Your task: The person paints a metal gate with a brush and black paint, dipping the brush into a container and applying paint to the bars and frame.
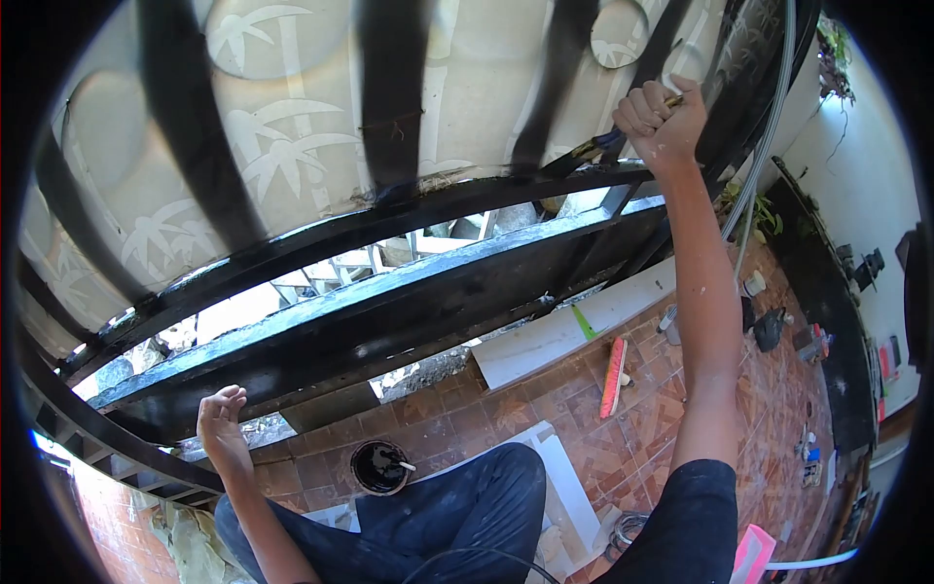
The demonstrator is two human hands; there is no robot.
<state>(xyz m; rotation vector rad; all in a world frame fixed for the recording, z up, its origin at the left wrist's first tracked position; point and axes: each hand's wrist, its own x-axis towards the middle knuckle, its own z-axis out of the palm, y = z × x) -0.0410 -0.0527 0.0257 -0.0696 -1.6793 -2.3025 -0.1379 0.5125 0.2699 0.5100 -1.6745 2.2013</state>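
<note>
We find a black metal railing [392,97] across the upper view, with a dark crossbar [341,234] running along the feet of its upright bars. Below it stands a long black panel [409,311], and beneath that lies the tiled floor [671,428].

On the floor, just in front of the person's folded legs, sits a round container [354,474] of dark liquid, below and to the right of the left hand [224,438] in view. That hand is much the nearer to it; the other is well apart, high on the right.

The left hand is raised beside the panel, fingers loosely bent, nothing seen in it. The right hand [666,122] is closed firmly around the handle of a paintbrush [595,148]. We note the brush's long axis slants from the fist down and leftward, its dark end towards the crossbar; contact we cannot confirm.
</note>
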